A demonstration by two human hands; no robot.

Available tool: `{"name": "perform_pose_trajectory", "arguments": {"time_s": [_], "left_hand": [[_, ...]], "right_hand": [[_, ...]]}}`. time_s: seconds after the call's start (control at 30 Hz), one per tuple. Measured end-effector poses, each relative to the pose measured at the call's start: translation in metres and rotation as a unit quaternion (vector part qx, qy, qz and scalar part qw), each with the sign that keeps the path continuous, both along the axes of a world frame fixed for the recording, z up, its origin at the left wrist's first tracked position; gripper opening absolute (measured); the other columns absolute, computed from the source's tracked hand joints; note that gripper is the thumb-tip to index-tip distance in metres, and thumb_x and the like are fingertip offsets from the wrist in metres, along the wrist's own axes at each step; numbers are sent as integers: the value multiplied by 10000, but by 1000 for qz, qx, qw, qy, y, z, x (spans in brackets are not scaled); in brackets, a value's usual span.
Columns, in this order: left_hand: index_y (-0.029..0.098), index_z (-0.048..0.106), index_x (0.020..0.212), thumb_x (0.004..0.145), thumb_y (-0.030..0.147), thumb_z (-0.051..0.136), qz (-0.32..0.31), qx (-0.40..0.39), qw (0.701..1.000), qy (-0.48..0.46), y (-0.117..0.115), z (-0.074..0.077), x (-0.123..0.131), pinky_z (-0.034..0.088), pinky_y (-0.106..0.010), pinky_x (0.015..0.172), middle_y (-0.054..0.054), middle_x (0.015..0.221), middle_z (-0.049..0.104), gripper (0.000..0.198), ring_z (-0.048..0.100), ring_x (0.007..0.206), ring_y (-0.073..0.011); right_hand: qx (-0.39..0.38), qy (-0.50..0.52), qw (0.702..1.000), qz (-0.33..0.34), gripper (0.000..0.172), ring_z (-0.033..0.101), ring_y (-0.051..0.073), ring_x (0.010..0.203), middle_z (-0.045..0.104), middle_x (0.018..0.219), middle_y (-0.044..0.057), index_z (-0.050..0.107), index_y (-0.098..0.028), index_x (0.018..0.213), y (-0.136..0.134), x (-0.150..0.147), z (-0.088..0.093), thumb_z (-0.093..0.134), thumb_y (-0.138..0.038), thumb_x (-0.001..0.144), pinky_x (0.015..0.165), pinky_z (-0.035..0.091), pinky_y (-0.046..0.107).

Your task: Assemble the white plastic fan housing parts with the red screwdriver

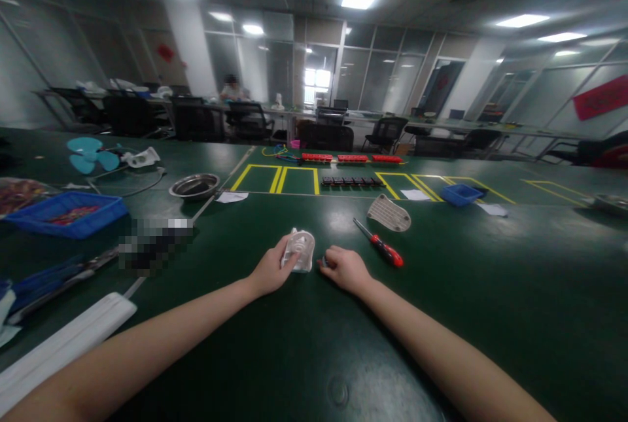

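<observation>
My left hand (269,270) grips a white plastic housing (305,253) with a rounded end, its hollow, ribbed side facing up and the thumb lying across it. Just to the right, my right hand (347,269) is closed, with thumb and fingertips pinched around a small dark piece whose kind I cannot make out. A small gap separates the two hands. Beyond my right hand lies a screwdriver (388,252) with a red and black handle, its shaft pointing away to the left. Behind it rests a flat beige slotted cover (389,213).
A blue tray (110,211) of small reddish parts, a metal bowl (194,186) and turquoise fan blades (92,155) are at left. Red blocks (352,159) and a dark strip (352,182) lie ahead. A smaller blue tray (461,194) stands right. A person sits far back.
</observation>
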State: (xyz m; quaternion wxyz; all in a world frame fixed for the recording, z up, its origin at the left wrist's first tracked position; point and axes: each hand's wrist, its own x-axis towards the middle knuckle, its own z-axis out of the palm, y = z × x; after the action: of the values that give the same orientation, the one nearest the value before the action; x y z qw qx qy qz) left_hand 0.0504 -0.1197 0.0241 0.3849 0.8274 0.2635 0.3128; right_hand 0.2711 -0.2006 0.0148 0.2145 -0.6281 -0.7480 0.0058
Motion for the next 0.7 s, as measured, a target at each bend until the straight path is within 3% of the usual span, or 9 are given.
{"name": "perform_pose_trajectory", "arguments": {"time_s": [0.47, 0.7], "left_hand": [[188, 435, 1290, 932, 421, 453, 7, 12, 1000, 19, 0, -3, 1, 493, -321, 759, -61, 960, 669, 427, 653, 822, -206], [191, 453, 1272, 939, 418, 447, 4, 18, 1000, 12, 1, -4, 1, 490, -311, 743, -55, 970, 668, 402, 650, 805, -195]], "right_hand": [[15, 9, 1000, 2, 389, 427, 81, 573, 500, 703, -19, 502, -183, 625, -3, -2, 4, 551, -450, 904, 543, 260, 229], [40, 13, 999, -3, 368, 434, 76, 579, 514, 774, -1, 506, -181, 642, -3, -3, 2, 501, -405, 934, 538, 274, 216]]}}
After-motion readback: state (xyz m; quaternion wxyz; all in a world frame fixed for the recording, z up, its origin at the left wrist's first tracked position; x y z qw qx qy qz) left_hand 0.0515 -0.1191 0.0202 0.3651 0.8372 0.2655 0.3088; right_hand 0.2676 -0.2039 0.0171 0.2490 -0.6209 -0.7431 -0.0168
